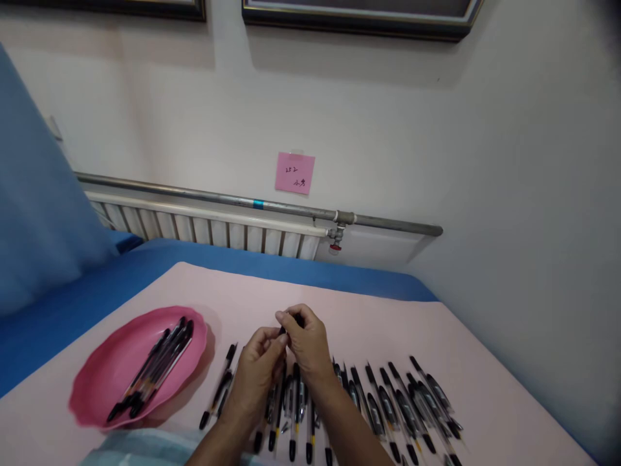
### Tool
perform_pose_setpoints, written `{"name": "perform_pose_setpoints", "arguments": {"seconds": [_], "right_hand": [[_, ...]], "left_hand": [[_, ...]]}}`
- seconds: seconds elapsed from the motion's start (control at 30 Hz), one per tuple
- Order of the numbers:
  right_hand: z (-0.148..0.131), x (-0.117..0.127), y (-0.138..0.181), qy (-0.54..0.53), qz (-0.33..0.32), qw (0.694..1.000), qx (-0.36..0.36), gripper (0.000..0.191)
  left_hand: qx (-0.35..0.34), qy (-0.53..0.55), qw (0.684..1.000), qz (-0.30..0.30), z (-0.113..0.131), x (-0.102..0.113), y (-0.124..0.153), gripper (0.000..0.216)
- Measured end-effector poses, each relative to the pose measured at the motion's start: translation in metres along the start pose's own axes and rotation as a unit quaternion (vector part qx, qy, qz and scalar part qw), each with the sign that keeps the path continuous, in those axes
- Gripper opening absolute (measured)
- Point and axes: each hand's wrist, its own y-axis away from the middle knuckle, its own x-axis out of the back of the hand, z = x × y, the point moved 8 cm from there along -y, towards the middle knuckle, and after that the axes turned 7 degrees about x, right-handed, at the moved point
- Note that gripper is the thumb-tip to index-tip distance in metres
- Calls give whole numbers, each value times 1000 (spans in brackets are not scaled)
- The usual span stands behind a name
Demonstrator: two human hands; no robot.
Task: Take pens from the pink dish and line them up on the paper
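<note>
Close together above the middle of the pink sheet, both hands pinch at a small black pen part [282,331], mostly hidden by the fingers. My left hand [259,362] is closed, with thumb and forefinger on its lower end. My right hand [309,343] is closed around its upper end, and more black shows between those fingers. Beneath and beside the wrists lie several disassembled pens: clear barrels with black ends [294,414] and loose black caps [376,414]. A pink scalloped dish [104,362] at the left holds a bundle of black-capped pens [160,366].
The pink sheet [233,291] covers a blue surface [310,268]. Behind it are a white radiator [218,233] and a metal pipe [194,192] with a red valve [335,248]. A blue curtain [43,194] hangs at left; light-blue cloth [140,446] lies at the front edge.
</note>
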Motion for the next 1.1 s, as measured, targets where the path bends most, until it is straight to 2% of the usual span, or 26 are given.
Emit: {"name": "perform_pose_setpoints", "arguments": {"seconds": [0.17, 0.27, 0.47, 0.63, 0.8, 0.87, 1.0, 1.1], "right_hand": [[1, 0, 0, 14, 6, 1000, -6, 21], [-1, -1, 1, 8, 5, 1000, -7, 20], [4, -6, 2, -40, -23, 998, -33, 19], [5, -11, 3, -110, -57, 988, -91, 20], [2, -22, 7, -179, -163, 956, -163, 20], [4, -20, 5, -180, -150, 959, -158, 23], [9, -11, 1, -137, -65, 983, -104, 24], [10, -12, 1, -109, -59, 990, -66, 25]], "left_hand": [[-61, -6, 996, 64, 1, 10, -1, 29], [-65, -13, 995, 69, 3, 10, 2, 28], [-7, -4, 999, 39, 3, 5, 5, 29], [28, 10, 1000, -1, 4, 0, 8, 29], [52, 23, 997, -58, 2, -6, 10, 28], [48, 20, 997, -52, 4, -4, 9, 27], [21, -2, 1000, -18, 11, 3, 5, 29], [6, -32, 999, 0, 14, 7, 4, 32]]}}
